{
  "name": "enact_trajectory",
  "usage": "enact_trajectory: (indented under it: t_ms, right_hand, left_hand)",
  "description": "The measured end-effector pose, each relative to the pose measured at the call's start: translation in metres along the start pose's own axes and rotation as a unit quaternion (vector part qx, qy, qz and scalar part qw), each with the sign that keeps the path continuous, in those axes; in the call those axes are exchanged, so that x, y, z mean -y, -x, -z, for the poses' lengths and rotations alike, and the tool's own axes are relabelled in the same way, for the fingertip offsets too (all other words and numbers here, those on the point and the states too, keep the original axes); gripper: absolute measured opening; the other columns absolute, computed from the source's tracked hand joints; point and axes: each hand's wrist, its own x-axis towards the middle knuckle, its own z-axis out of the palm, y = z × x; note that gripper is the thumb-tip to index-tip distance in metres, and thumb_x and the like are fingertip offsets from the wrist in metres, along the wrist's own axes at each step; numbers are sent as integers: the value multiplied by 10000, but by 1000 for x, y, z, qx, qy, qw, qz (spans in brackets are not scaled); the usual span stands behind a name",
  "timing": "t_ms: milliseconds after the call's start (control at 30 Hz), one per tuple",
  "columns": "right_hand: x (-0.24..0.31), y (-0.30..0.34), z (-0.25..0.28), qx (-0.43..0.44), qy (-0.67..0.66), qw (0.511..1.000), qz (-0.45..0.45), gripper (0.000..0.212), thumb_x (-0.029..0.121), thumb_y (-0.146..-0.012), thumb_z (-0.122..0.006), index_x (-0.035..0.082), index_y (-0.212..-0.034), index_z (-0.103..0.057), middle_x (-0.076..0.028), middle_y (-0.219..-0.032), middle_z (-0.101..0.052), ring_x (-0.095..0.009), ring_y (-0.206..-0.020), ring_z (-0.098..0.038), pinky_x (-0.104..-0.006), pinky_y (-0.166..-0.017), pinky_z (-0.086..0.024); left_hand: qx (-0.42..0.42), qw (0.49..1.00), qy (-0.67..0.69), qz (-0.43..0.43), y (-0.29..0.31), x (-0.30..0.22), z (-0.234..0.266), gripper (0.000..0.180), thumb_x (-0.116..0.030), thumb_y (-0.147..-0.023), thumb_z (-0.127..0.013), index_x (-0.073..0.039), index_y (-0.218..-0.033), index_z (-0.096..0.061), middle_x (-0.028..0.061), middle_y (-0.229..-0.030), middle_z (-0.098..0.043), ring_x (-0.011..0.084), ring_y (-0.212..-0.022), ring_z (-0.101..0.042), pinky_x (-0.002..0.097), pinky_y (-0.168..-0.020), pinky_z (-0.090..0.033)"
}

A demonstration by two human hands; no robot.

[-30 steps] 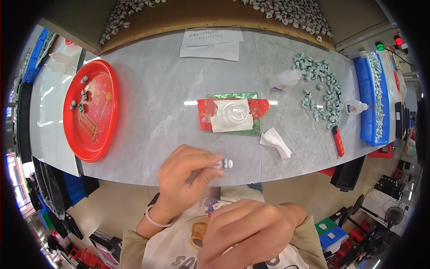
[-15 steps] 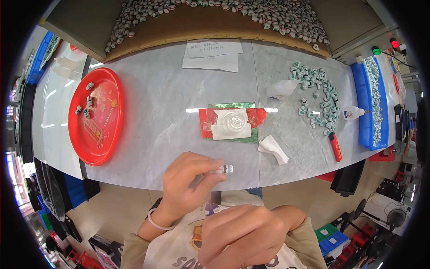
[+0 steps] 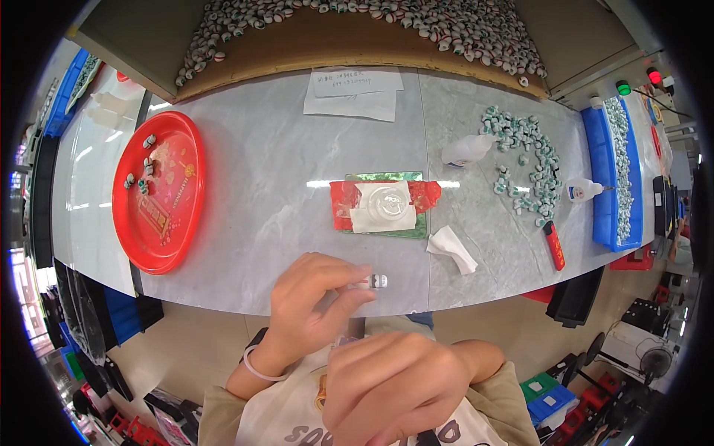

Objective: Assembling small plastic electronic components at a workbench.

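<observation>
My left hand point(image 3: 312, 305) is closed, pinching a small white piece with a dark band point(image 3: 379, 281) between thumb and fingertips, just above the table's near edge. Close to my chest, my right hand point(image 3: 398, 383) is curled with its knuckles up. Its fingertips are hidden, so whatever it may hold does not show. Beyond my left hand, a small clear round dish point(image 3: 390, 203) rests on folded white paper point(image 3: 361, 222). Beneath that paper are a red wrapper point(image 3: 341, 206) and a green sheet point(image 3: 409, 230).
To the left lies a red oval tray point(image 3: 160, 249) with several small pieces. At right are a crumpled tissue point(image 3: 452, 249), a white squeeze bottle point(image 3: 467, 151), another bottle point(image 3: 582, 190), scattered green-and-white pieces point(image 3: 549, 175), a red lighter-like object point(image 3: 554, 246) and a blue bin point(image 3: 604, 186).
My right hand has shifted slightly up and to the left, closer to my left wrist. The left hand keeps its pinch on the small piece, almost still.
</observation>
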Motion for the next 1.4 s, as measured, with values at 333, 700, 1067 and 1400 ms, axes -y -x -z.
enact_trajectory:
  t_ms: [333, 700, 1067, 1400]
  right_hand:
    - [2, 1, 1, -6, -13, 999, -37, 101, 47, -782, -685, -25, -845, -655, -134, -849, -614, -244, -723, -595, -298, -631, -459]
    - [-1, 3, 2, 1, -52, 999, -9, 92, 14, -781, -681, -42, -845, -645, -136, -837, -597, -226, -689, -588, -277, -591, -456]
    - [13, 8, 12, -1, 147, 989, 23, 106, 84, -756, -703, 4, -804, -654, -124, -794, -609, -252, -643, -560, -313, -562, -421]
    - [9, 7, 10, -5, 133, 991, 24, 96, 74, -749, -703, 8, -795, -652, -120, -792, -609, -257, -646, -570, -321, -568, -429]
  left_hand:
    - [2, 1000, 4, 12, 0, -2, -1, 242, -15, -679, -734, -33, -894, -627, 62, -748, -643, 171, -580, -552, 277, -545, -414]
    - [9, 1000, -3, 0, -1, -1, 0, 242, -27, -680, -738, -37, -896, -627, 60, -757, -647, 174, -589, -558, 277, -554, -411]
    - [24, 1000, -13, -1, -2, -3, 0, 246, -53, -686, -742, -48, -904, -628, 54, -797, -656, 197, -638, -586, 293, -571, -422]
    - [27, 999, -16, 13, -1, -4, 0, 245, -62, -687, -744, -50, -903, -630, 51, -802, -657, 193, -638, -584, 295, -579, -420]
